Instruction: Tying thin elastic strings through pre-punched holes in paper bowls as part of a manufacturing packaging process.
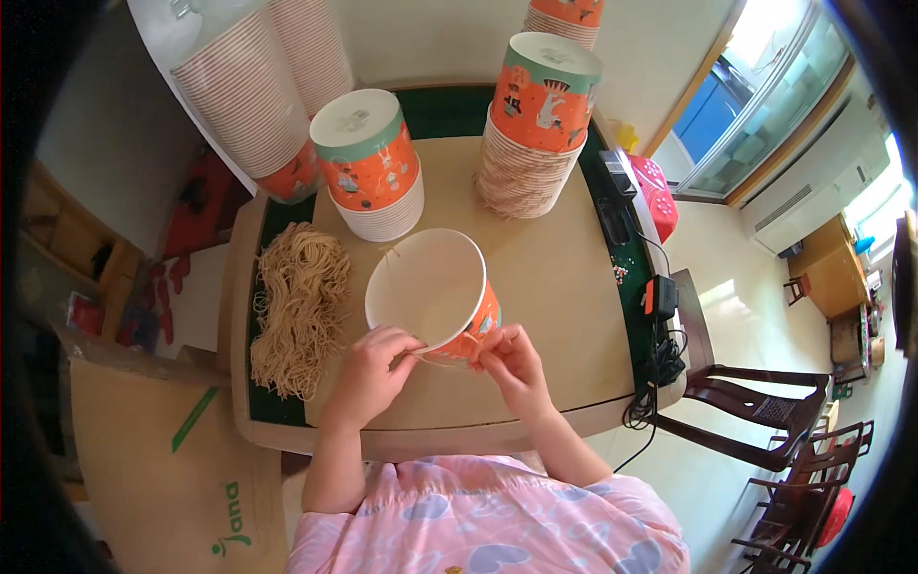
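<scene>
A white-lined paper bucket (pixel 426 287) with an orange printed outside stands tilted on the table in front of me, its mouth facing me. My left hand (pixel 375 373) is closed at the near rim, pinching a thin tan string. On the bucket's right side, my right hand (pixel 512 371) pinches the same string against the orange wall. A short stretch of string (pixel 442 363) runs between both hands below the rim. More string shows at the bucket's far left rim. A loose bundle of tan string (pixel 301 311) lies left of the bucket.
Upside-down bucket stacks stand behind: a short one (pixel 368 158), a taller one (pixel 535 143), and wrapped ones (pixel 244 91) at far left. Black adapters and cables (pixel 660 298) line the table's right edge. A dark wooden chair (pixel 755 407) and a cardboard box (pixel 158 459) flank the table.
</scene>
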Demonstrator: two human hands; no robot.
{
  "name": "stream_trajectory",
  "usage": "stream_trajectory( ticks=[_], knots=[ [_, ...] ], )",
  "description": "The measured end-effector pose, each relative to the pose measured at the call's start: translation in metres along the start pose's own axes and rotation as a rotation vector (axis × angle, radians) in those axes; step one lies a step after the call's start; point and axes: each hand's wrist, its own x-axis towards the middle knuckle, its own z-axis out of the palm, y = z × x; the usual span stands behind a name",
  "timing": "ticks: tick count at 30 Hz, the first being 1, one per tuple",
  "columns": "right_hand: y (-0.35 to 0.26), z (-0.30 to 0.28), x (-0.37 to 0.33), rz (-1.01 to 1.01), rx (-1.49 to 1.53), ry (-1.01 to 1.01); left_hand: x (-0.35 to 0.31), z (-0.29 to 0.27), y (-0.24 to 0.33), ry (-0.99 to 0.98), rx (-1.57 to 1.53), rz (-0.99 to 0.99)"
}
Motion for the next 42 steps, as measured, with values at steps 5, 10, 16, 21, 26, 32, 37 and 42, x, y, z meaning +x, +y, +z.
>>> stream_trajectory(
  ticks=[5, 10, 16, 21, 26, 32, 37, 42],
  knots=[
    [0.013, 0.001, 0.005, -0.141, -0.17, 0.099, 0.007, 0.011, 0.009, -0.028, 0.04, 0.031],
    [0.025, -0.004, 0.007, -0.119, -0.175, 0.088, 0.028, 0.041, 0.008, -0.067, -0.008, 0.018],
    [0.019, -0.011, 0.011, -0.099, -0.162, 0.301, 0.042, 0.051, 0.018, 0.014, 0.187, 0.113],
    [0.022, -0.015, 0.006, -0.119, -0.06, 0.299, 0.049, 0.061, 0.018, 0.153, 0.323, 0.275],
    [0.028, -0.014, 0.017, -0.109, -0.047, 0.315, 0.046, 0.063, 0.005, 0.015, 0.078, -0.075],
    [0.038, -0.015, 0.029, -0.232, -0.323, 0.3, 0.05, 0.053, 0.011, 0.004, -0.008, -0.224],
    [0.034, -0.013, 0.031, -0.285, -0.44, 0.294, 0.051, 0.05, 0.013, -0.031, -0.141, -0.331],
    [0.035, -0.014, 0.033, -0.285, -0.46, 0.306, 0.049, 0.046, 0.007, -0.099, -0.107, -0.228]
  ],
)
